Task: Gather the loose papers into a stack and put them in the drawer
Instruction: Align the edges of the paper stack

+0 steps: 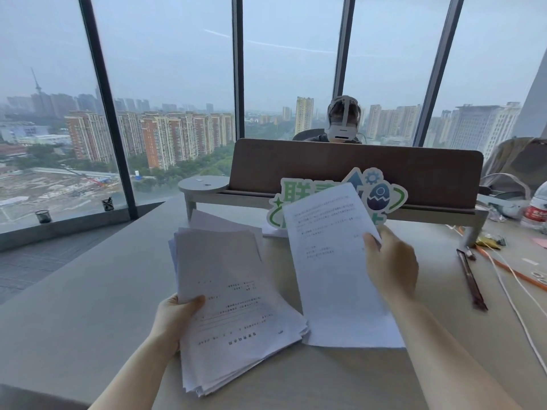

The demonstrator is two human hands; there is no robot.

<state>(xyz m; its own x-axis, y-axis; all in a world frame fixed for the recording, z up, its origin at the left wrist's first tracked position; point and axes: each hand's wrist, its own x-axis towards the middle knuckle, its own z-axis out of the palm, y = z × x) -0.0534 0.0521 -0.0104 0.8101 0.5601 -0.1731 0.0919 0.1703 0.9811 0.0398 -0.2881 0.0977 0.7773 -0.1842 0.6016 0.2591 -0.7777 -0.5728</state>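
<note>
1. Gripping the stack of papers (233, 309) at its left edge, the left hand (173, 318) is closed, thumb on the top page; the sheets sit fanned and uneven, lifted over the desk (74, 306).
2. Just beside it, the right hand (390, 264) pinches a single printed sheet (331, 261) by its right edge, fingers behind, the page tilted up.
3. To the right lie a dark pen (470, 279), white cable (515, 303) and water bottle (537, 208).
4. Behind the sheet stands a green cut-out sign (381, 187), partly hidden, against a brown divider (325, 170).
5. Beyond it sits a person wearing a headset (343, 125).
</note>
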